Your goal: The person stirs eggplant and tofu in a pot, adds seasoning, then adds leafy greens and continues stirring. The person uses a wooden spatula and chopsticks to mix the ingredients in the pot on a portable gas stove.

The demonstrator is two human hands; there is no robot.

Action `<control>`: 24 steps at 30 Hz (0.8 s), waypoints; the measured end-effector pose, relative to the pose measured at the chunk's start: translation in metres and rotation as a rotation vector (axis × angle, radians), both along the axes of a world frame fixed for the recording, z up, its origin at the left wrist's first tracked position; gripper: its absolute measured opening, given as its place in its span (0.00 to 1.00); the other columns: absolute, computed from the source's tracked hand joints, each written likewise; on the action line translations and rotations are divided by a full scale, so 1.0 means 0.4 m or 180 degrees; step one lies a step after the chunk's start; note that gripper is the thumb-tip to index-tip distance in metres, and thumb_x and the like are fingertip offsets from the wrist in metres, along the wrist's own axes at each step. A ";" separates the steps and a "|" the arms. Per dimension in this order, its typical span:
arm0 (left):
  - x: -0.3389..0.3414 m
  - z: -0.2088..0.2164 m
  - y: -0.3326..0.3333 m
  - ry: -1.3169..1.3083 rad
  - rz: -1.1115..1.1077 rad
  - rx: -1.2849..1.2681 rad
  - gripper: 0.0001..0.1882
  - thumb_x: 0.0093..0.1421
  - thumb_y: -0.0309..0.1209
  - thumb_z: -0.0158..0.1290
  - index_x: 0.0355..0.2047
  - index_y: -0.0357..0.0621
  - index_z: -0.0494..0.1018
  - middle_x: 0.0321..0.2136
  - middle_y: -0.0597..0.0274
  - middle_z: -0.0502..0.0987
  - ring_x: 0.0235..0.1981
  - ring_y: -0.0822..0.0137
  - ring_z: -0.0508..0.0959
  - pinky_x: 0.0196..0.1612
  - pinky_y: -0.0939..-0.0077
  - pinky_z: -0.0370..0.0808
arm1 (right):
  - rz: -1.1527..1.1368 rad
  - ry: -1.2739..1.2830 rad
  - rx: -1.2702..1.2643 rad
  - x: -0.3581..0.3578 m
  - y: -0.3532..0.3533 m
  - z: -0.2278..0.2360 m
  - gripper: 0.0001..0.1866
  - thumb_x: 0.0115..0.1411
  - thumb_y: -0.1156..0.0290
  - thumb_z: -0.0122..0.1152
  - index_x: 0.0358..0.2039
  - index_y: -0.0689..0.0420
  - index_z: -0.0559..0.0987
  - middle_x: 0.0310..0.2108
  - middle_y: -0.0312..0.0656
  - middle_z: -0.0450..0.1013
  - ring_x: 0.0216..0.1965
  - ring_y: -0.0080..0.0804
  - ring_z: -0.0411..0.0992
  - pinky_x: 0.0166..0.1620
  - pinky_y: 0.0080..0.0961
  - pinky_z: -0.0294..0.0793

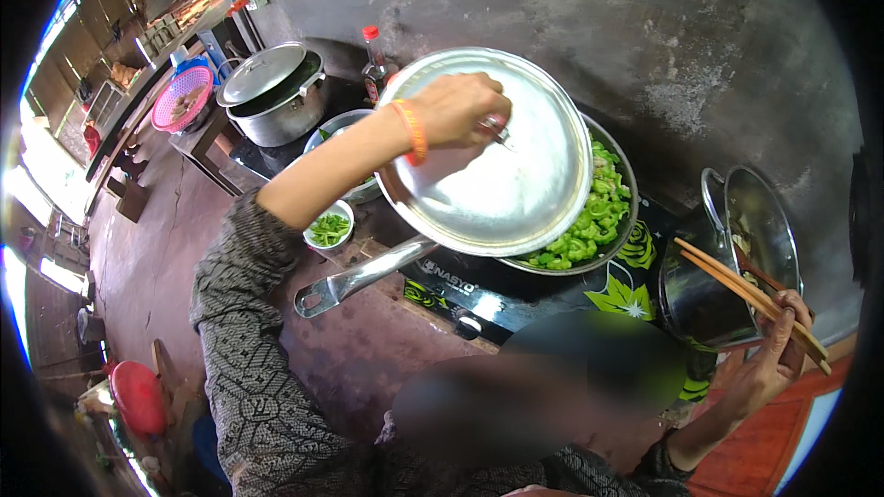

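My left hand (460,109), an orange band at its wrist, is closed on the knob of a round metal lid (516,198). The lid is over a wide frying pan (633,193) and covers its left part. Bright green cut pieces, looking like sliced bitter melon (603,207), show along the pan's right side. The pan's metal handle (368,274) points to the near left. At the right, my right hand (773,364) grips a pair of wooden chopsticks (727,278), clear of the pan and beside a shiny pot (686,290).
The pan stands on a black stove (552,293) with green leaf patterns. Left of it are a small bowl of chopped greens (330,225), a metal bowl (345,120), a red-capped bottle (374,64) and a lidded pot (285,120). A pink basket (182,97) stands farther left. A grey wall (571,9) rises behind.
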State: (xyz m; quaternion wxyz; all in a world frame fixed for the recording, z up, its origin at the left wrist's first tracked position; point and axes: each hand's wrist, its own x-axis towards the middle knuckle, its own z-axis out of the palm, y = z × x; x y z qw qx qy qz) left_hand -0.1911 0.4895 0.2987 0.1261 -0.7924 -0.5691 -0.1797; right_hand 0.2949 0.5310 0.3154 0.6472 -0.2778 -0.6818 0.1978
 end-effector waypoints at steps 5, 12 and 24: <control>-0.189 0.039 -0.176 -0.0156 0.0896 -0.0089 0.12 0.48 0.29 0.59 0.35 0.44 0.79 0.29 0.57 0.78 0.32 0.60 0.79 0.37 0.64 0.77 | -0.0171 -0.0031 0.0059 -0.056 0.002 0.004 0.10 0.71 0.75 0.49 0.45 0.65 0.77 0.46 0.45 0.72 0.46 0.27 0.71 0.42 0.21 0.71; -0.536 0.015 -0.390 -0.0707 0.2443 -0.0078 0.16 0.42 0.30 0.61 0.35 0.42 0.81 0.23 0.56 0.81 0.26 0.62 0.81 0.33 0.68 0.76 | -0.0398 -0.0323 0.0104 -0.099 -0.012 0.006 0.10 0.71 0.74 0.51 0.45 0.65 0.78 0.46 0.45 0.74 0.45 0.28 0.73 0.43 0.22 0.72; -1.004 -0.084 -0.316 -0.0602 0.3574 0.0280 0.13 0.41 0.31 0.62 0.29 0.40 0.84 0.24 0.51 0.83 0.28 0.59 0.84 0.36 0.68 0.79 | -0.1059 -0.0936 0.0064 -0.078 -0.083 0.029 0.10 0.72 0.72 0.50 0.44 0.62 0.79 0.47 0.43 0.74 0.46 0.29 0.72 0.44 0.23 0.74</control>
